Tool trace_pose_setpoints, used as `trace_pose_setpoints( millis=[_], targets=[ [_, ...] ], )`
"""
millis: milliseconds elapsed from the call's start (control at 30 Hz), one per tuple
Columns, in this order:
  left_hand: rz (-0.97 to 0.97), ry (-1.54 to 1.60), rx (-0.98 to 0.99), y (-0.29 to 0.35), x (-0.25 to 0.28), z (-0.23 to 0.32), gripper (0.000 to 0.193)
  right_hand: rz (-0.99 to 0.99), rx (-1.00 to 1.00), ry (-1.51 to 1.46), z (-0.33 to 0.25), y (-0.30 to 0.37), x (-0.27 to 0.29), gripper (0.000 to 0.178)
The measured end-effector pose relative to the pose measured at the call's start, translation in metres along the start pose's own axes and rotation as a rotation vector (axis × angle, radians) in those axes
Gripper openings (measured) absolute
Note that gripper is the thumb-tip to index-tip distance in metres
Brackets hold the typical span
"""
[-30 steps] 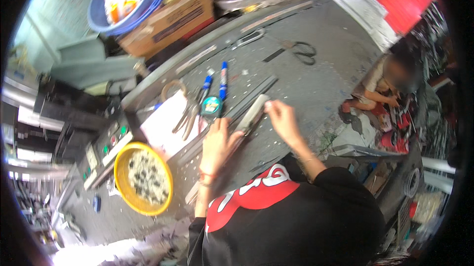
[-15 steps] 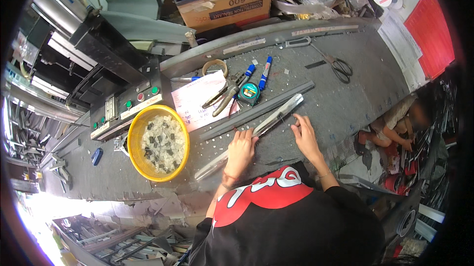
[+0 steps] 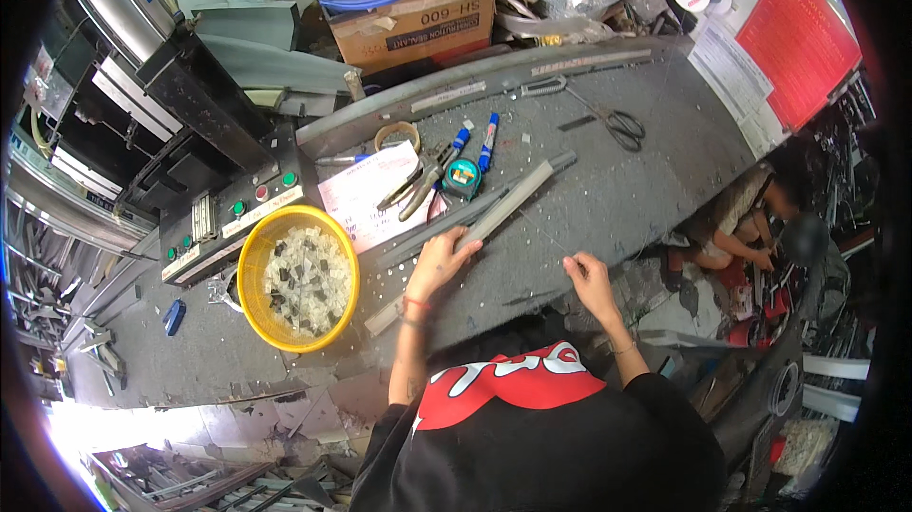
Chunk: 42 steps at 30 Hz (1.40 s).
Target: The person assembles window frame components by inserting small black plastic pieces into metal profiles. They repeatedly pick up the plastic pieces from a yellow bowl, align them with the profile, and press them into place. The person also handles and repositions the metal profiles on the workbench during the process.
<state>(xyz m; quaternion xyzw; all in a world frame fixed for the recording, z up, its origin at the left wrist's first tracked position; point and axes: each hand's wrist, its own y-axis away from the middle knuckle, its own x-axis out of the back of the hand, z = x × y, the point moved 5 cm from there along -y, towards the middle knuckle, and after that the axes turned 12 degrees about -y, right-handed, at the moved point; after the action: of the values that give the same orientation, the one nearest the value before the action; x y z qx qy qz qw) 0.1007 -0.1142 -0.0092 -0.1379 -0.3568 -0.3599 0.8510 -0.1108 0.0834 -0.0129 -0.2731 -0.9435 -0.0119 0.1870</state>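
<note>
My left hand (image 3: 440,265) is closed around a long pale grey metal profile (image 3: 513,200), which lies slantwise over the bench. The profile's near end shows again beside my left wrist. Off to the right of it, my right hand (image 3: 591,286) is raised in a pinch. A thin, pale strand (image 3: 544,233) runs from near the profile toward those fingertips; its material is hard to make out. A second, darker grey profile (image 3: 404,250) rests just beyond the first, partly covered by it.
On the bench are a yellow basket (image 3: 244,298) of small clear and dark pieces, pliers (image 3: 418,191), a tape measure (image 3: 463,177), blue markers (image 3: 488,142), scissors (image 3: 622,129) and a written sheet (image 3: 347,199). A machine (image 3: 204,99) stands left. Another person (image 3: 741,237) sits at right.
My right hand has closed from spread fingers into a pinch and moved slightly nearer to me. The profile's upper face went from shiny to matte. My left hand still grips it.
</note>
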Motion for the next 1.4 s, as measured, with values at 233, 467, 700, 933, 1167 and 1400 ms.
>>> trace_pose_setpoints(
  millis=[233,467,700,933,1167,1400],
  targets=[
    [0.052,-0.200,-0.044,0.001,-0.003,-0.002,0.043,0.298,0.103,0.115,-0.006,0.007,-0.022,0.024],
    [0.216,-0.357,-0.038,0.020,-0.016,0.018,0.043,0.322,0.071,0.242,0.009,0.007,-0.031,0.017],
    [0.451,-0.641,-0.088,0.081,-0.004,0.029,0.050,0.370,0.065,0.417,0.047,0.038,0.065,0.034],
    [0.441,-0.586,0.178,0.135,0.046,-0.029,0.043,0.591,0.357,0.633,0.004,0.001,0.126,0.038],
    [0.350,-0.598,-0.042,0.112,0.027,-0.021,0.037,0.755,0.522,0.908,-0.100,-0.058,0.138,0.020],
    [0.338,-0.490,-0.217,0.090,0.018,-0.021,0.038,0.501,-0.226,1.023,-0.072,-0.094,0.163,0.030]
  ],
)
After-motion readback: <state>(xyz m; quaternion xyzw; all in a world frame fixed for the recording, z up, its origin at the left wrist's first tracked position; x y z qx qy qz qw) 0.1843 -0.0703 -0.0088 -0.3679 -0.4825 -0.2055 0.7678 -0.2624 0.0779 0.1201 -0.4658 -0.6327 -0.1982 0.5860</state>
